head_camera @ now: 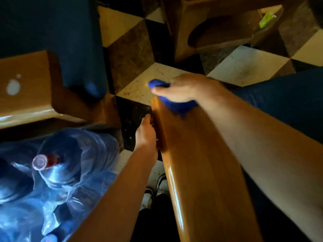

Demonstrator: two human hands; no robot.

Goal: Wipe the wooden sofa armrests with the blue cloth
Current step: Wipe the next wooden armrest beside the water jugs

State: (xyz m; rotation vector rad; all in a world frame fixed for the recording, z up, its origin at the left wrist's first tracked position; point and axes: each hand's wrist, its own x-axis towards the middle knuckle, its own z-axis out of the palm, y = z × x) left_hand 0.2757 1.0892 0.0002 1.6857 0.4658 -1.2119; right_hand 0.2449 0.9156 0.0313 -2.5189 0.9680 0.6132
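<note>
Cloth (176, 103) of strong blue colour sits bunched at the far end of the armrest (201, 163), pressed down on the wood by the right hand (178, 89). The fingers of this hand are curled over the cloth and grip it; a small blue fold sticks out past the fingertips on the left. The armrest is glossy brown wood, long and rounded, with a bright line of reflected light along its left edge. The left hand (146, 132) lies against the left side of the armrest, near its far end; if it grips the wood or only touches it, I cannot tell.

I count two hands, one cloth, and two armrests: the second (26, 89) is at the left, also brown wood, with pale spots on its top. Beside it stands a dark blue cushion (52, 32). Near left, a water bottle (57, 172) with red neck lies in clear plastic wrap. A wooden table (218, 32) stands far right.

The floor (139, 88) is of cream, brown and black tiles. The room is dim.
</note>
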